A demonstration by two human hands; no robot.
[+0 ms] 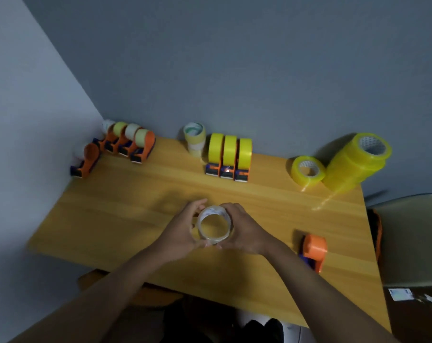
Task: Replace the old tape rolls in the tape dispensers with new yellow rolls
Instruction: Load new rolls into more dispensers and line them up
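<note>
Fingers (199,203) of both hands curl around a round, glossy clear tape roll (213,225).

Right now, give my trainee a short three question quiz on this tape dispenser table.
1. True or false: both hands hold the pale old roll.
2. How many dispensers in the middle row carry yellow rolls? A two, B three, C five.
3. Fill in: the empty orange dispenser sits beside the ____ hand.

Key: 1 true: left hand and right hand grip it. 2 B. 3 right.
</note>
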